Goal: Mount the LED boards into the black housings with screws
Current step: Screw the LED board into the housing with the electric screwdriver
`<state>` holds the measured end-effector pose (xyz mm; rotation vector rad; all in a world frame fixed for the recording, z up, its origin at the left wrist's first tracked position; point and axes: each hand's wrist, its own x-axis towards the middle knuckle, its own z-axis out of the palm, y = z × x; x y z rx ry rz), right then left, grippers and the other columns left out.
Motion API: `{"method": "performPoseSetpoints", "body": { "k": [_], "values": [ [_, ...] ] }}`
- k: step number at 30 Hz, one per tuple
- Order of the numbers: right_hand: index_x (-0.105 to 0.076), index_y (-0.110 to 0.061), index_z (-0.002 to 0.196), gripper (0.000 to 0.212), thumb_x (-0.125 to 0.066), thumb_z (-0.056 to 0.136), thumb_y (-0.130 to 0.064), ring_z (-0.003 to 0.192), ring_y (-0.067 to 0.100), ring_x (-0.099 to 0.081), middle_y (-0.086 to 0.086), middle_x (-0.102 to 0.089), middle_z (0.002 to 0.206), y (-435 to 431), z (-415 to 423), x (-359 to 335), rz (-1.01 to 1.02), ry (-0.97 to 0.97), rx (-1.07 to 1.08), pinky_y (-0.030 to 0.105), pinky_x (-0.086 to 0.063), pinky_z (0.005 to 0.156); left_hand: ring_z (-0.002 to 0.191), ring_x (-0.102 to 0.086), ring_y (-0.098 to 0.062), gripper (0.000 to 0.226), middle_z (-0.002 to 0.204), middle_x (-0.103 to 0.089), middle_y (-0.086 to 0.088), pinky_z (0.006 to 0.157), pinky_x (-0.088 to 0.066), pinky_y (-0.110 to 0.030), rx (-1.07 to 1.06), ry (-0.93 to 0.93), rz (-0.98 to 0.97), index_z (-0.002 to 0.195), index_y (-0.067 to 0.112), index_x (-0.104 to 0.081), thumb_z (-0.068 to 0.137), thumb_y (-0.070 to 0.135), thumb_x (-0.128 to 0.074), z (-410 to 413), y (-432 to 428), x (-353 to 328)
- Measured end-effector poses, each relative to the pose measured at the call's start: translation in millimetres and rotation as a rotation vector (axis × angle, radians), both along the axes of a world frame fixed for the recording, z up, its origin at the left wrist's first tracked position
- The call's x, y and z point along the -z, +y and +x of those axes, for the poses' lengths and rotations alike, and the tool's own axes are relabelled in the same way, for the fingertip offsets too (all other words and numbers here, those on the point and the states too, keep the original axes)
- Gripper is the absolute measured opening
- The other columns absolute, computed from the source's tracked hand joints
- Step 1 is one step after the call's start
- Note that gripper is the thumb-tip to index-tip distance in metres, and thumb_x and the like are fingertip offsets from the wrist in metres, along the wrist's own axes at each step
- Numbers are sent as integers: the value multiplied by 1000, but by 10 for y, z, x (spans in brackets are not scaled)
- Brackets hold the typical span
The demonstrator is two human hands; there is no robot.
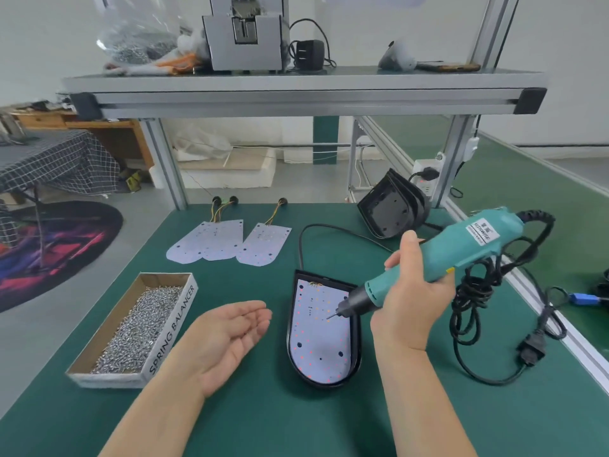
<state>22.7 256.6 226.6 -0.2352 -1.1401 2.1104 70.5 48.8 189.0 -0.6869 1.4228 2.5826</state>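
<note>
Board (321,341) is sitting in the housing (290,341), near centre; right hand (408,301) is gripping the driver (478,245) over it, left hand (230,331) is lying open, palm up. Fastening step, probably needing a screw next.

A black housing (291,324) lies on the green table (263,417) toward its front edge, an LED board (321,344) seated in it. The right hand (408,298) grips a teal screwdriver (461,252) slanted down, with its bit tip at the board's middle; contact is unclear. The left hand (230,334) hovers palm up with relaxed fingers, between the housing and a box (171,331) of screws (131,328) by the left edge. Loose boards (211,239) lie toward the far edge. Stacked housings (392,206) lean near the far right corner. A black cord (478,308) coils along the right edge.
</note>
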Motion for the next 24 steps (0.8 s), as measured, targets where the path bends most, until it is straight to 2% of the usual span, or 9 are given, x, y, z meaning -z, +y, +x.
{"method": "performPoseSetpoints", "body": {
  "k": [3,6,9,12,16,18,20,22,24],
  "values": [
    [-54,-25,77,20,-72,87,-29,58,11,-51,-4,-56,59,-55,127,-81,-49,-11,-10,24,-45,61,75,-75,-24,19,92,-72,-30,59,-59,-21,45,57,69,104,-16,-58,98,-15,-40,166,72,-70],
    [-59,-31,65,25,-72,86,-30,59,13,-49,-2,-54,60,-119,237,-171,-91,-1,-48,30,-41,65,61,-71,-19,11,86,-72,-27,50,-56,-17,121,65,124,93,-11,-60,94,-2,-55,255,181,-132],
    [-64,-36,59,27,-72,85,-32,59,13,-49,-4,-54,59,-154,339,-239,-116,18,-72,31,-41,66,52,-63,-10,14,75,-70,-17,44,-51,-13,178,24,125,82,-3,-69,76,9,-70,314,308,-157],
    [-66,-44,59,30,-71,86,-32,59,11,-49,-6,-53,58,-150,421,-280,-112,41,-83,29,-42,67,51,-62,-9,16,74,-69,-14,44,-51,-12,166,-34,185,78,-1,-78,66,9,-75,353,406,-120],
    [-61,-31,67,22,-71,86,-30,59,13,-47,-3,-52,59,-135,458,-246,-109,36,-70,34,-39,69,49,-61,-10,19,72,-67,-14,42,-51,-13,149,-113,294,79,-3,-78,64,8,-77,389,504,-87],
    [-63,-33,64,23,-72,85,-31,60,13,-48,-3,-52,59,-143,471,-238,-117,28,-68,36,-39,71,49,-60,-10,22,73,-67,-15,40,-50,-14,129,-152,361,81,-6,-78,63,7,-78,392,546,-84],
    [-65,-36,61,24,-72,84,-32,60,12,-49,-5,-52,58,-151,482,-237,-102,29,-66,35,-41,70,48,-60,-11,22,74,-67,-16,39,-50,-15,115,-185,432,81,-8,-77,63,5,-78,387,585,-87],
    [-61,-29,66,22,-72,85,-30,59,12,-49,-5,-53,58,-152,488,-238,-88,30,-55,30,-42,68,47,-59,-12,24,73,-66,-17,38,-49,-15,105,-208,501,82,-10,-75,62,3,-78,389,607,-92],
    [-59,-29,65,24,-72,86,-29,59,13,-49,-4,-53,58,-149,479,-218,-69,24,-45,31,-42,67,47,-58,-13,26,74,-64,-16,38,-49,-16,109,-220,553,83,-11,-74,60,1,-79,396,612,-95]
  ]
}}
